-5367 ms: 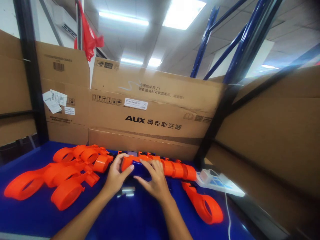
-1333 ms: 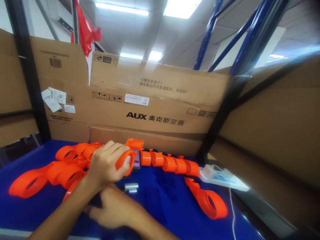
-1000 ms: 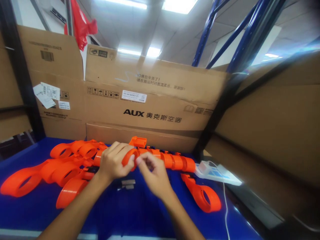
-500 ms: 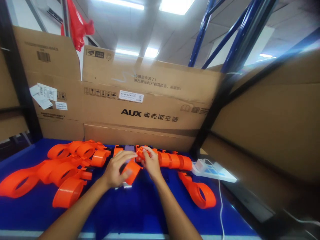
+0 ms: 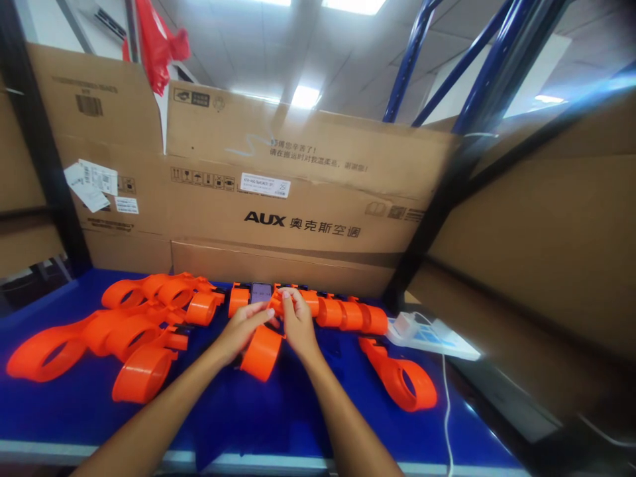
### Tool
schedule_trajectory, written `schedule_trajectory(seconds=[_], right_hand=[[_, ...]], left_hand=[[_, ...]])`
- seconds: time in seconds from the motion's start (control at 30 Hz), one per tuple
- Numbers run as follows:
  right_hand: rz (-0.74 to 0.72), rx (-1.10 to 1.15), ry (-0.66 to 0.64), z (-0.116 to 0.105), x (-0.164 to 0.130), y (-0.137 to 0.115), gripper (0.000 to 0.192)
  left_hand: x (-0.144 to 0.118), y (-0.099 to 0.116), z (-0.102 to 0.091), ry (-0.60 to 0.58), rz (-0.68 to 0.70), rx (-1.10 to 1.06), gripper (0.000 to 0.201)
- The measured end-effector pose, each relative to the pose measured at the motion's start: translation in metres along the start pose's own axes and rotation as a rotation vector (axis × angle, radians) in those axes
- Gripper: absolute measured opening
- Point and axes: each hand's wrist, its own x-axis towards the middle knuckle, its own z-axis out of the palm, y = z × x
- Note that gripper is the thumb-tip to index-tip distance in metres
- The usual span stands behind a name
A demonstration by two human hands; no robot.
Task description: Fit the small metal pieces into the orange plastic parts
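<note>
Both my hands meet at an orange plastic ring part (image 5: 261,351) lying on the blue table (image 5: 278,417). My left hand (image 5: 243,328) grips the part's upper end from the left. My right hand (image 5: 295,318) pinches the same end from the right, fingers closed on a small orange tab. Just behind the hands a row of orange ring segments (image 5: 342,315) runs to the right. A phone with a dark screen (image 5: 260,292) sits in an orange holder right behind my fingers.
A pile of orange ring parts (image 5: 114,331) lies at the left. One more orange ring part (image 5: 402,377) lies at the right, beside a white power strip (image 5: 432,334) with a cable (image 5: 447,424). Cardboard boxes (image 5: 278,205) wall the back and right side.
Since half a second ago the ring part has tipped down onto the table and both hands have closed in together on its upper end. The view has shifted slightly.
</note>
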Motion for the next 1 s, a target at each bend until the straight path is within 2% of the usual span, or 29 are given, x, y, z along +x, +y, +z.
schedule_trajectory(seconds=[0.1, 0.23, 0.3, 0.4, 0.5, 0.57, 0.63, 0.77, 1.0], right_hand=[[0.016, 0.017, -0.020, 0.001, -0.003, -0.004, 0.040], [0.081, 0.065, -0.077, -0.005, -0.006, -0.004, 0.046], [0.025, -0.073, -0.128, -0.011, -0.007, -0.004, 0.040], [-0.083, -0.416, -0.295, -0.018, -0.011, -0.005, 0.021], [-0.165, -0.627, -0.513, -0.018, -0.017, -0.008, 0.009], [-0.208, -0.666, -0.643, -0.016, -0.020, -0.008, 0.011], [-0.233, -0.678, -0.718, -0.014, -0.022, -0.008, 0.012], [-0.215, -0.711, -0.760, -0.014, -0.023, -0.004, 0.012], [-0.149, -0.781, -0.716, -0.019, -0.020, 0.000, 0.010]], left_hand=[[0.000, -0.003, -0.001, 0.023, -0.024, 0.001, 0.038], [0.006, -0.005, -0.014, 0.247, 0.041, -0.036, 0.038], [0.011, -0.005, -0.023, 0.352, 0.092, -0.047, 0.040], [0.017, -0.006, -0.035, 0.433, 0.141, -0.050, 0.041], [0.021, -0.008, -0.041, 0.468, 0.157, -0.056, 0.041], [0.022, -0.008, -0.041, 0.474, 0.162, -0.065, 0.040], [0.021, -0.008, -0.039, 0.466, 0.163, -0.077, 0.040], [0.017, -0.005, -0.033, 0.441, 0.157, -0.098, 0.040], [0.018, -0.004, -0.036, 0.463, 0.159, -0.106, 0.041]])
